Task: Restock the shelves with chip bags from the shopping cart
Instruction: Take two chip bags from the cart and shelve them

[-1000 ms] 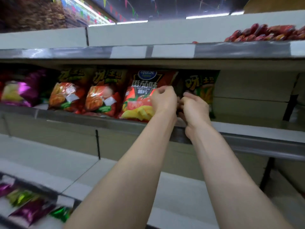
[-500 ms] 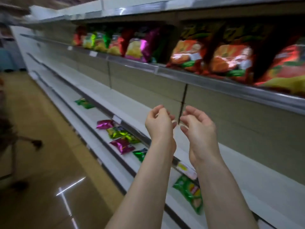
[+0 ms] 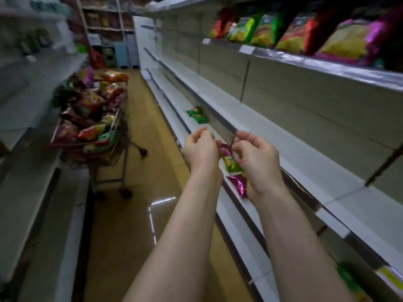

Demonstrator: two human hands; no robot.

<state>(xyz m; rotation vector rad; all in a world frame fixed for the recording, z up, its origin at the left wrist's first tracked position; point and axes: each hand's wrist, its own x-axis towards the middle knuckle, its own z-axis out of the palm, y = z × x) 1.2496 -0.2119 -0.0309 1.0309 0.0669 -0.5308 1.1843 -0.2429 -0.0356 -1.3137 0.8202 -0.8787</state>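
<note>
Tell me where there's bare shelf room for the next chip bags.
The white middle shelf, under the packed chip bag row, is bare along its length. The lower shelf is free beyond the green bags; nearer, small bags crowd it.

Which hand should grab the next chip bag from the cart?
Left, probably. Both hands are empty, but the left hand is on the side of the metal wire shopping cart heaped with colourful chip bags; the right hand is shelf-side.
</note>
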